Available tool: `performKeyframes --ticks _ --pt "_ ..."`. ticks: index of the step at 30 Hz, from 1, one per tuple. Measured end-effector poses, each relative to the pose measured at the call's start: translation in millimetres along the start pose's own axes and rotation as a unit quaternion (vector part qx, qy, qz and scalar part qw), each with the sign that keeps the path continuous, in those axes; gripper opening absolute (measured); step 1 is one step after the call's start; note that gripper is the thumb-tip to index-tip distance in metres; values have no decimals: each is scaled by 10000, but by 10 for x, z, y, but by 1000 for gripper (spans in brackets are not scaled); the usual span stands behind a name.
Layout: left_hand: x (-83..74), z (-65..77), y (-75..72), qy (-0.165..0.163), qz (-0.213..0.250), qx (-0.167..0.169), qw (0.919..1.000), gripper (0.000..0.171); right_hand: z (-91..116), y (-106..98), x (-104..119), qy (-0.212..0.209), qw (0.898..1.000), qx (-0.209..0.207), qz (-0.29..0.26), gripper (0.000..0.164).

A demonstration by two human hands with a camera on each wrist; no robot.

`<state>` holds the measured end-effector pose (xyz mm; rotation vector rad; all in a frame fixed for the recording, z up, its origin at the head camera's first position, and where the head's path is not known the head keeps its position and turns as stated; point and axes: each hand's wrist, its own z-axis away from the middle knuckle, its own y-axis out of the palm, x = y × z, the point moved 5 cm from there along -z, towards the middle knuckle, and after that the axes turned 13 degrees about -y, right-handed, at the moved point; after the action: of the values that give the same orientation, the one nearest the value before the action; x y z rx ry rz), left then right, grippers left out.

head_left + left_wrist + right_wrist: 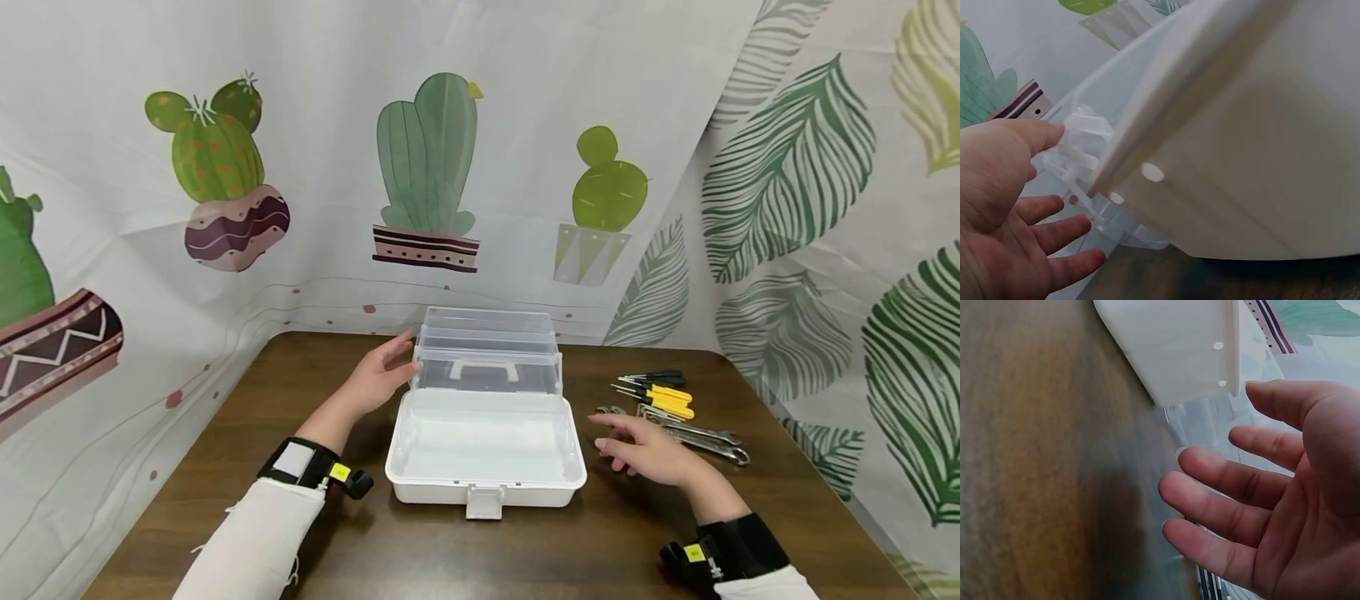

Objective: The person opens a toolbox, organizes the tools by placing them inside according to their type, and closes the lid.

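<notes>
A white plastic toolbox (525, 495) stands in the middle of the table, its lid raised and bare inside its base. The clear upper part (487, 321) leans back behind the base, a white handle (484, 372) showing through it. My left hand (378, 377) is at the left side of this clear part, fingers loosely spread and fingertips right at its edge. In the left wrist view, that hand (1016, 206) overlaps the clear hinge arms (1088, 125). To the right of the base, my right hand (645, 450) hovers with relaxed fingers, holding nothing.
Right of the box lie black-handled screwdrivers (663, 377), yellow-handled screwdrivers (667, 402) and metal wrenches (708, 442), partly behind my right hand. A clear latch (484, 502) hangs at the box front. A patterned cloth (322, 167) hangs behind the brown table (480, 558).
</notes>
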<state>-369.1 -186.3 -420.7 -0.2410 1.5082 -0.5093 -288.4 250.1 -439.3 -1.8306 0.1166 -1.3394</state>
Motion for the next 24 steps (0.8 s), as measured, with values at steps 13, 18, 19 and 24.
performKeyframes --ticks 13,18,19,24 --pt "53 27 59 151 43 -193 9997 53 79 -4 -48 78 9999 17 -82 58" --pt "89 41 83 156 12 -162 9997 52 112 -82 -28 -14 10000 -96 -11 58" --pt "90 40 86 189 -18 -156 9997 52 116 -119 -11 -25 9999 -147 21 57" --pt "75 39 84 267 -106 -188 9994 52 92 -404 97 -203 9986 -405 288 54"
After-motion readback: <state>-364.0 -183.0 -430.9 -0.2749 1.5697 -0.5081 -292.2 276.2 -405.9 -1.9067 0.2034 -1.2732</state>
